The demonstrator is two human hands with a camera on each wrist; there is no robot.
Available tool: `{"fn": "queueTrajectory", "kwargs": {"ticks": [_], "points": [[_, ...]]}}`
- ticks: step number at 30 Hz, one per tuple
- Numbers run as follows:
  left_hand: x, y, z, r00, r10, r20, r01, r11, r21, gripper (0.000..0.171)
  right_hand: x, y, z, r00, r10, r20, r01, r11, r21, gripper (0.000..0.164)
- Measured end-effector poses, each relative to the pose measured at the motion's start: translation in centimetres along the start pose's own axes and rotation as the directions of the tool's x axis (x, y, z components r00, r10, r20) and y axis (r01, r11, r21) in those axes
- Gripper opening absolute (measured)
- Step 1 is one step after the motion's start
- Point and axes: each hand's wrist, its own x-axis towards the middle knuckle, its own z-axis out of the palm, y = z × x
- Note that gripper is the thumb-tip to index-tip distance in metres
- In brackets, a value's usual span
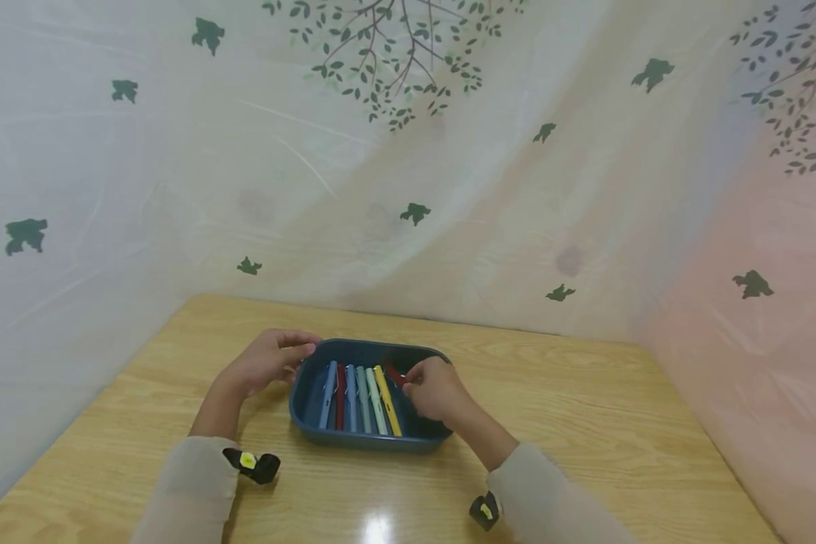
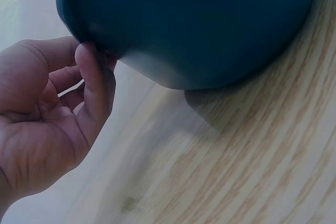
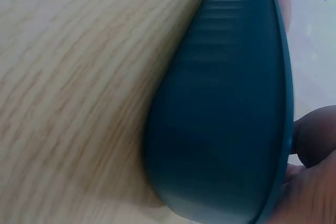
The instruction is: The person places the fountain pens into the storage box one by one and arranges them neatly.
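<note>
A dark blue tray (image 1: 374,443) with rounded corners lies on the table with a row of capped pens inside. From left to right they are blue, dark red, blue, grey-green, pale mint and a yellow pen (image 1: 388,400). At the tray's left end, my left hand (image 1: 268,363) holds the rim between thumb and fingers; the left wrist view shows this hand (image 2: 52,103) close up. Reaching into the right side, my right hand (image 1: 438,389) pinches a dark red pen (image 1: 394,375), its lower part hidden by the fingers. In the right wrist view the tray's outer wall (image 3: 220,103) covers most of the hand.
The wooden table (image 1: 585,423) extends around the tray on all sides. Behind it hangs a pale curtain (image 1: 326,227) printed with leaves and birds, which also closes off both sides. Each sleeve carries a small black wrist camera (image 1: 261,467).
</note>
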Motion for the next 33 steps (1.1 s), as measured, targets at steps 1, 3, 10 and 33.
{"fn": "queueTrajectory", "kwargs": {"ticks": [1,3,10,33], "points": [[0.0,0.0,0.0,1.0,-0.001,0.0,0.001,1.0,0.001,0.04,0.0,0.0,0.1,1.0,0.0,-0.003,0.0,1.0,-0.003,0.018],[0.1,-0.1,0.0,1.0,-0.001,-0.002,0.001,1.0,0.005,0.04,0.0,0.1,0.4,1.0,0.0,-0.006,0.0,1.0,-0.001,0.018],[0.2,-0.3,-0.1,1.0,0.007,0.001,-0.007,1.0,0.009,0.04,-0.1,0.0,1.1,0.999,0.037,-0.005,-0.037,0.999,0.016,0.019],[0.0,0.0,0.0,1.0,0.0,-0.006,0.0,1.0,0.011,0.039,0.6,0.6,2.1,0.997,0.068,-0.02,-0.069,0.998,-0.015,0.013]]}}
